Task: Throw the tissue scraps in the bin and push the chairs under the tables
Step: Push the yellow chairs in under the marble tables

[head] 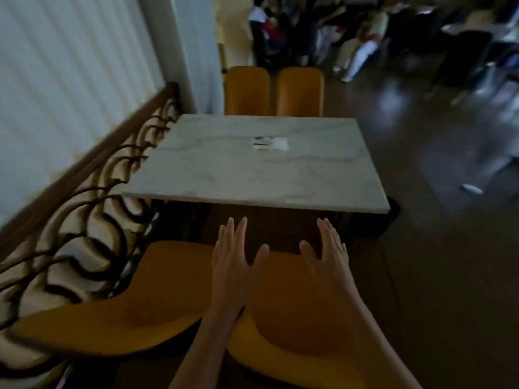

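Observation:
A marble-topped table stands ahead of me. White tissue scraps lie near its middle, blurred. Two orange chairs sit on my side, pulled out from the table: the left chair and the right chair. Two more orange chairs stand tucked in at the far side. My left hand is open with fingers spread, hovering above the gap between the near chairs. My right hand is also open, above the right chair's seat. Neither hand holds anything. No bin is in view.
A dark wrought-iron railing with a wooden rail runs along the left, close to the left chair, with white curtains behind it. Dark glossy floor stretches to the right. Blurred people and furniture fill the far background.

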Motion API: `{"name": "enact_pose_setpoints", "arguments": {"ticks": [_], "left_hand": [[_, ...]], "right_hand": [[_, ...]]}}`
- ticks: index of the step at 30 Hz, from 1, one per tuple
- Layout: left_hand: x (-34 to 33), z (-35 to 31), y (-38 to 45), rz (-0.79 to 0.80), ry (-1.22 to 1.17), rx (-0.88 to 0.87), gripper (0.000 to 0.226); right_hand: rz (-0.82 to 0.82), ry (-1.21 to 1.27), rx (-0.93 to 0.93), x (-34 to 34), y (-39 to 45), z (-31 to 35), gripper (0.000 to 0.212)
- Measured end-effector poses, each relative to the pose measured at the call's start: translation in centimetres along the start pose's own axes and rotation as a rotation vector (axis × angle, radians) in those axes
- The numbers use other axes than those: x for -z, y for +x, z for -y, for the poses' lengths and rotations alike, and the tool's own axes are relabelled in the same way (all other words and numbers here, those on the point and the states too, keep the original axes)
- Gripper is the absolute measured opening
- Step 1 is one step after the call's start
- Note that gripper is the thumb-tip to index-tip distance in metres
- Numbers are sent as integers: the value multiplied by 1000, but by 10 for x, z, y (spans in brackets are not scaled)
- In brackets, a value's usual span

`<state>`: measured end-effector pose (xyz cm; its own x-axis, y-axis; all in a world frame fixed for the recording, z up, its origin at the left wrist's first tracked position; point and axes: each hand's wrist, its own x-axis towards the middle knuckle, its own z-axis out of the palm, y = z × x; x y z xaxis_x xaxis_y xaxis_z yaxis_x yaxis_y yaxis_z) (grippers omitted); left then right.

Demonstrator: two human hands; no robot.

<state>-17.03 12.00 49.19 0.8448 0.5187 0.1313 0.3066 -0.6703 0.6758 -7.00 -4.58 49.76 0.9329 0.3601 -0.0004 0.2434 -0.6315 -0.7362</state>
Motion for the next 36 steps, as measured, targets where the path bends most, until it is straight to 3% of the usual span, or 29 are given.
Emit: {"name": "enact_pose_setpoints", "arguments": {"ticks": [6, 10, 13, 18, 21, 25, 28, 31, 36], "left_hand": [[-21, -17, -12, 114, -6, -91, 91], [-38, -3, -31, 136, -8, -45, 93], [-52, 23, -59, 200, 38, 126, 91], [-68, 70, -116, 310, 66, 588, 95], [-75, 69, -127, 197, -256, 926, 99], [-79, 66, -127, 52, -555, 1152, 108], [-82, 62, -132, 46, -790, 1417, 93], [-82, 53, -137, 162, -1047, 1455, 61], [-82, 49, -136, 150, -1050, 1419, 63]], "right_hand": [[-123, -33, -61, 16, -34, -23, 68], [-154, -25, -109, 14, -53, -46, 70], [-111, -47, -287, 1, -81, -81, 70], [31, -193, -711, -31, -156, -134, 79], [-87, 48, -844, -39, -174, -138, 88], [-260, 400, -972, -39, -175, -140, 101], [-388, 835, -1145, -47, -179, -138, 107], [-427, 1143, -1237, -54, -181, -133, 86], [-432, 1229, -1199, -57, -179, -130, 60]]}}
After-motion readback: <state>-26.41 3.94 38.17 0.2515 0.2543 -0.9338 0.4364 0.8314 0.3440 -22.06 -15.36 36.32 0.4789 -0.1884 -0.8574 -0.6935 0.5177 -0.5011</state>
